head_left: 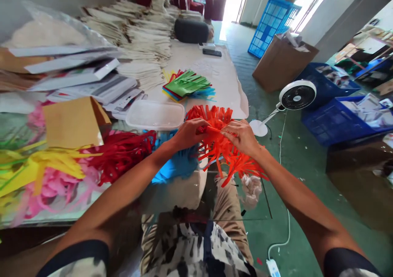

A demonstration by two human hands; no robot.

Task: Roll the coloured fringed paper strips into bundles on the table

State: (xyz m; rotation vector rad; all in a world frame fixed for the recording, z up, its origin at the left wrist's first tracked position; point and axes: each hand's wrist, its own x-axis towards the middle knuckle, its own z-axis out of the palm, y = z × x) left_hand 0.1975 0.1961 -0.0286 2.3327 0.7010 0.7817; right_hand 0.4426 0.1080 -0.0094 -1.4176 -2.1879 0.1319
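Hands 2: left hand [187,133], right hand [242,136] | both pinching 1 orange fringe [225,152]

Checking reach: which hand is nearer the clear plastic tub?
Left. The left hand is just right of the tub, by its near corner, gripping the orange strips. The right hand grips the same strips farther right, beyond the left hand.

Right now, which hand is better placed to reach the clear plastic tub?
Probably the left hand: the clear plastic tub lies just beyond it, while the right hand sits on the far side of the orange paper fringe both grip.
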